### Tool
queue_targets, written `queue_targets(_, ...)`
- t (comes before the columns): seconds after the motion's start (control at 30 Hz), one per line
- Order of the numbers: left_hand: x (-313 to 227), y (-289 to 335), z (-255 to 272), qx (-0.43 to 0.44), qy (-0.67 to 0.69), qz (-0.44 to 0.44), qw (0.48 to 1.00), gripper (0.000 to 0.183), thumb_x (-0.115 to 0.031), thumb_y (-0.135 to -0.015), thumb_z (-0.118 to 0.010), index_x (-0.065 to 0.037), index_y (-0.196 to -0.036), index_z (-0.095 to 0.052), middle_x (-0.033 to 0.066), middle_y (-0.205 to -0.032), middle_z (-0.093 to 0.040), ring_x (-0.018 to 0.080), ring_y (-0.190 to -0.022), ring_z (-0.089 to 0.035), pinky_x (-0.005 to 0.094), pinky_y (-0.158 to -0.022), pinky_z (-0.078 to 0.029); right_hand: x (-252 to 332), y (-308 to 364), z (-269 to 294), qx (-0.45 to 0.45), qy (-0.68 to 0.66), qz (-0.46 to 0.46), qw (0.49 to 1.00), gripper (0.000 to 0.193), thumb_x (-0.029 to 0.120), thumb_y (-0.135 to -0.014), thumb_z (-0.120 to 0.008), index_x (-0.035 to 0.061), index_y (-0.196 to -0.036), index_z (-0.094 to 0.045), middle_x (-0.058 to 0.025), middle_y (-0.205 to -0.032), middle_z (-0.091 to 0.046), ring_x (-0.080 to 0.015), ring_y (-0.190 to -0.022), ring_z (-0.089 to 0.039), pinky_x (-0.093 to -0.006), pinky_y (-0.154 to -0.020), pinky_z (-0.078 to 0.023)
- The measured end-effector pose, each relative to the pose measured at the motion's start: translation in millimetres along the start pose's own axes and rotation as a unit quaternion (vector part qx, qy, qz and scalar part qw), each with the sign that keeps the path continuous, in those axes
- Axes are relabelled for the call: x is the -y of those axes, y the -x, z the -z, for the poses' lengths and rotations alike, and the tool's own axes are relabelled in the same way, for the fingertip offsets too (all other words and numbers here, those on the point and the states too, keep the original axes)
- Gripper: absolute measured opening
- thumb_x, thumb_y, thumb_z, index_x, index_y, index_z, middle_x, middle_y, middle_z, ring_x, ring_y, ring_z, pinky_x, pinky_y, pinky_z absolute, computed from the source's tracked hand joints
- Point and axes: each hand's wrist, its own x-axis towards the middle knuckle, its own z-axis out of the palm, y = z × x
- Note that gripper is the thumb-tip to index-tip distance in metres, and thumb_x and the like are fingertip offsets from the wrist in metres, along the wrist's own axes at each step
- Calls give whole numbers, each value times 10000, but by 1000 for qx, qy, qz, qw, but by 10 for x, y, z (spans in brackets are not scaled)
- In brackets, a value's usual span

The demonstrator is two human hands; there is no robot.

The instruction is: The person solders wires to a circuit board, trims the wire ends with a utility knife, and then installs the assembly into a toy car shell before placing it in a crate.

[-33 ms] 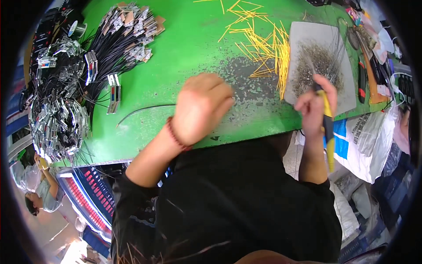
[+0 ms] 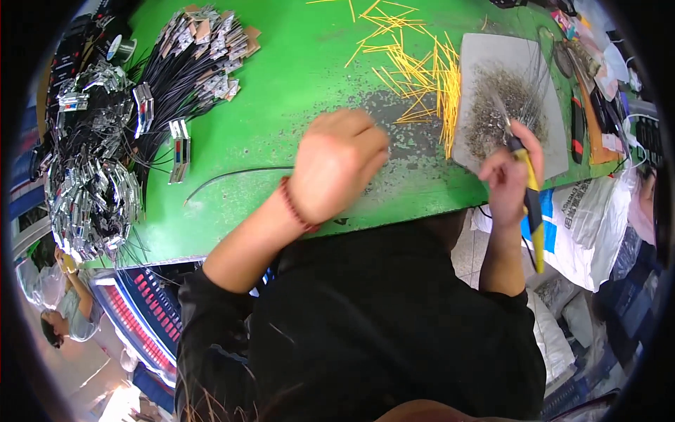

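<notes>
My left hand (image 2: 336, 165), a red bead bracelet at its wrist, is closed over the green tabletop with its back turned up. A thin black cable (image 2: 228, 174) runs leftward out of it along the table; the end inside the fingers is hidden. In my right hand (image 2: 506, 188) is a yellow and black soldering iron (image 2: 534, 221), its handle slanting down past the wrist. Its metal tip (image 2: 503, 109) points over a grey pad (image 2: 552, 156) strewn with dark crumbs. Thin yellow tubes (image 2: 448, 105) lie scattered between the hands, beyond them.
A bundle of black cables (image 2: 183, 77) with metal connectors lies at the far left, near a solder spool (image 2: 122, 48). More metal connectors (image 2: 95, 204) are heaped in front. A red and black cutter (image 2: 578, 130) lies right of the pad. Another person (image 2: 77, 309) is at lower left.
My left hand has shifted a little to the right with the black cable. My right hand and the soldering iron have moved slightly right.
</notes>
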Motion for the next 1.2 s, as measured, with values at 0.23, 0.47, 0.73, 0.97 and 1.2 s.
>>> queue_targets(0.23, -18, -527, -493, 5, -93, -9, 996, 97, -79, -684, -707, -73, -710, -614, 71, -759, -572, 275, -770, -588, 399, -682, -455, -339, 261, 614, -191, -17, 49, 980, 551, 383, -949, -448, -103, -1185, -558, -37, -752, -525, -68, -623, -427, -193, -529, -288)
queue_targets(0.47, -29, -530, -570, 59, -133, -29, 989, 109, -61, -716, -670, -64, -748, -566, 96, -780, -559, 288, -780, -582, 403, -688, -446, -339, 240, 889, -259, -94, 23, 961, 169, 32, -815, -521, -27, -974, -529, -33, -754, -516, -55, -601, -424, -173, -560, -359)
queue_targets(0.73, -93, -382, -241, 5, -8, 40, 999, 106, -42, -775, -661, -66, -792, -559, 92, -685, -591, 292, -607, -581, 380, -590, -456, -400, 339, 1121, -278, 51, 50, 958, 105, 54, -759, -563, -5, -844, -544, -36, -760, -512, -85, -604, -454, -202, -572, -373)
queue_targets(0.97, 28, -169, -17, -13, 86, 115, 990, 120, 47, -734, -717, 21, -831, -651, 87, -757, -646, 160, -653, -607, 264, -613, -489, -474, 378, 1204, -244, 37, 64, 967, 90, 48, -746, -577, 2, -817, -546, -42, -768, -531, -78, -619, -455, -202, -594, -373)
queue_targets(1.2, 25, 15, 69, -29, 79, 128, 988, 109, 59, -735, -702, 21, -824, -654, 90, -763, -643, 167, -673, -601, 268, -633, -484, -493, 415, 1207, -264, 49, 41, 962, 95, 50, -744, -589, 7, -820, -553, -31, -763, -534, -76, -643, -456, -204, -607, -374)
